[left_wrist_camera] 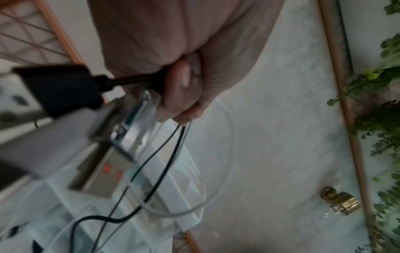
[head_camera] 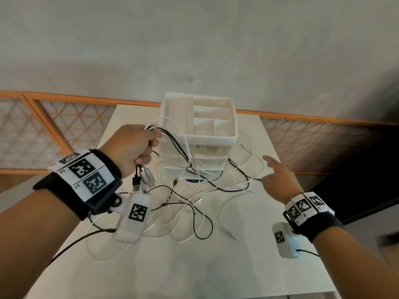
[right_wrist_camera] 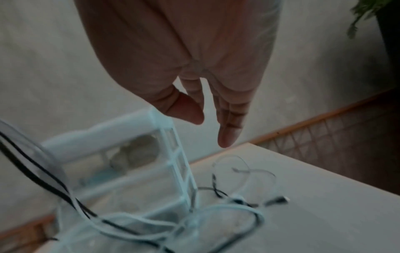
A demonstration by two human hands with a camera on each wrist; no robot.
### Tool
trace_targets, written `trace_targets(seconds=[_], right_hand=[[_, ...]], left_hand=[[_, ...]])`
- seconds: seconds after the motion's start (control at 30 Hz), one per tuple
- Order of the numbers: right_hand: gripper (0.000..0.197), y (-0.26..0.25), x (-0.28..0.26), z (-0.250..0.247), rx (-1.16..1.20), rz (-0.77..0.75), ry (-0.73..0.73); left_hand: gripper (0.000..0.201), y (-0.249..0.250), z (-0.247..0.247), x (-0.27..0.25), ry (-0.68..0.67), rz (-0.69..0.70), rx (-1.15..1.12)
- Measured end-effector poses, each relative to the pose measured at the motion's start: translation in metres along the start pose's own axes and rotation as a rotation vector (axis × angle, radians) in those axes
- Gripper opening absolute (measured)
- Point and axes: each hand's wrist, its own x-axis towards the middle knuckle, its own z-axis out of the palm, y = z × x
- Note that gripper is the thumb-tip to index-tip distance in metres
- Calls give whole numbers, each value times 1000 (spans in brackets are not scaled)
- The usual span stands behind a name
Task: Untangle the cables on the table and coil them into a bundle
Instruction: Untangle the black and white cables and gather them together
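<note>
Black and white cables [head_camera: 190,203] lie tangled across the white table [head_camera: 194,266]. My left hand [head_camera: 138,147] is raised above the table's left part and grips a bunch of black and white cables [head_camera: 172,141]; several plugs [head_camera: 142,180] dangle below the fist. In the left wrist view the fingers [left_wrist_camera: 184,89] curl round the cables [left_wrist_camera: 164,150] and blurred plugs [left_wrist_camera: 65,89] hang close to the lens. My right hand [head_camera: 278,180] hovers over the right side with fingers straight, holding nothing. In the right wrist view the fingertips [right_wrist_camera: 227,135] hang above loose cable ends [right_wrist_camera: 244,196].
A white plastic drawer organiser [head_camera: 200,134] with open top compartments stands at the back middle of the table, with cables draped against its front [right_wrist_camera: 134,162]. Behind it is a pale wall with an orange-framed lattice [head_camera: 64,121]. A brass fitting [left_wrist_camera: 342,202] and green leaves [left_wrist_camera: 385,119] show in the left wrist view.
</note>
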Motion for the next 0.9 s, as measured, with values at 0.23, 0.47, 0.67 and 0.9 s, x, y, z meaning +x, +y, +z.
trace_targets(seconds=[0.23,0.47,0.67,0.9], right_hand=[[57,-121,-52,-16,444,-391,-120],[29,-64,10,14,20,-120,-6],[14,-47,58,-45,553,69,154],[16,-41,78,-48,424,-120,244]], left_hand=[[19,17,46,-28,-401,81,155],[32,31,21,-23,-368,242,13],[33,1,-4,-9,-211,272,223],[40,-14,-9,-5,-170,164,204]])
